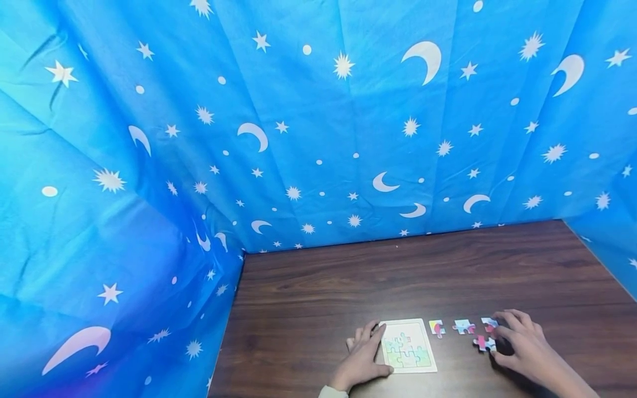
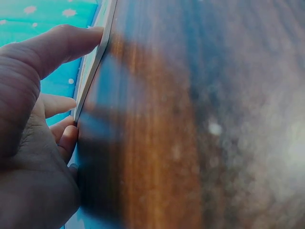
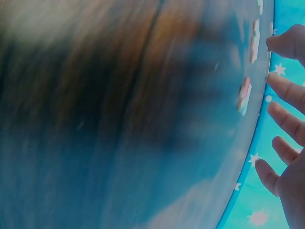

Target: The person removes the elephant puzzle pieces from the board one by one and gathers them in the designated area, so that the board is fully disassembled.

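Observation:
A pale, square puzzle board (image 1: 431,354) lies flat on the table. Pale green jigsaw shapes show in its lower part; whether they are loose pieces or printed outlines I cannot tell. At its left edge rests my left hand (image 1: 362,356), thumb by the near corner and fingers by the far one. To the right lie a yellow-and-pink jigsaw piece (image 1: 437,328), a blue-and-pink piece (image 1: 463,327), a far-right piece (image 1: 490,324) and a pink-and-white piece (image 1: 485,344). My right hand (image 1: 523,341), fingers spread, touches the last two with its fingertips; nothing is lifted.
The dark wooden table (image 1: 318,287) reaches back to a blue curtain (image 1: 328,138) with white moons and stars. More of this cloth hangs at the left and right sides.

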Action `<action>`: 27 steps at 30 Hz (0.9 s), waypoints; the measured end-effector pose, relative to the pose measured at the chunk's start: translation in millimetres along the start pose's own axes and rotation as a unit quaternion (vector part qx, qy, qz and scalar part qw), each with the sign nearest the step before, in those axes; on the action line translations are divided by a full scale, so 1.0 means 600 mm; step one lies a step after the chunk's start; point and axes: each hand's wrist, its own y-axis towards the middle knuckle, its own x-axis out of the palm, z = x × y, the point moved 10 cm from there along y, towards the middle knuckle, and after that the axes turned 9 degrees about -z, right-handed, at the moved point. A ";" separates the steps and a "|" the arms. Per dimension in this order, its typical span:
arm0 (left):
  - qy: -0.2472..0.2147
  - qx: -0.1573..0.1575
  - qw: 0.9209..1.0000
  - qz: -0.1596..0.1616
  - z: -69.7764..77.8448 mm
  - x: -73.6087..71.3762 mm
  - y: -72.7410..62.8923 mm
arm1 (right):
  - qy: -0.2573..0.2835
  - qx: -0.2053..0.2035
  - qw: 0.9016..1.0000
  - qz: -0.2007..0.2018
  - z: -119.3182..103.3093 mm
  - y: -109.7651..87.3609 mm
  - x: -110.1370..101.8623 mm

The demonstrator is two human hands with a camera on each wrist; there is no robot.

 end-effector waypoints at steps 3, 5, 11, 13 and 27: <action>-0.005 -0.007 1.000 -0.003 -0.002 0.003 0.001 | 0.001 0.002 1.000 0.000 0.011 -0.007 -0.001; -0.011 -0.009 1.000 -0.004 -0.003 0.004 0.001 | -0.002 0.002 1.000 0.004 0.017 -0.011 -0.001; -0.015 -0.011 1.000 -0.004 -0.004 0.002 0.000 | -0.019 -0.010 1.000 0.007 0.030 -0.026 0.003; -0.014 -0.013 1.000 -0.004 -0.004 0.004 0.000 | -0.021 -0.017 1.000 0.011 0.032 -0.031 0.005; -0.009 -0.009 1.000 0.002 -0.008 0.009 0.001 | -0.016 0.027 0.999 -0.024 0.049 -0.033 0.013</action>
